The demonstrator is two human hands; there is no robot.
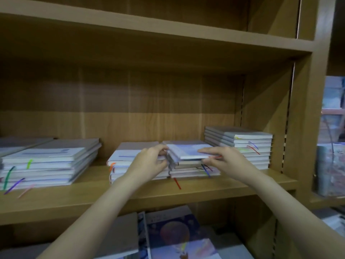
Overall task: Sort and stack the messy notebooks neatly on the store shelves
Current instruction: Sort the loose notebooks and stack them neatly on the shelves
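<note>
Wood-grain laminate shelf (pixel 233 186) carries flat stacks of thin rectangular notebooks with grey-and-white covers and coloured ribbon markers. Left hand (pixel 149 161) has fingers curled round the left edge of the top notebook (pixel 186 151); right hand (pixel 226 158) pinches its right edge, thumb beneath, fingers on the cover. The notebook lies between the fingertips, atop the middle stack (pixel 188 170). Taller stack (pixel 242 144) just beyond the right fingers.

I have both arms stretched forward, forearms rising from 7 and 5 o'clock and converging toward centre. My left hand (pixel 149 162) is curled, fingers bent inward with the thumb on top, gripping. My right hand (pixel 226 158) pinches, its fingers laid out flat above and the thumb below.
</note>
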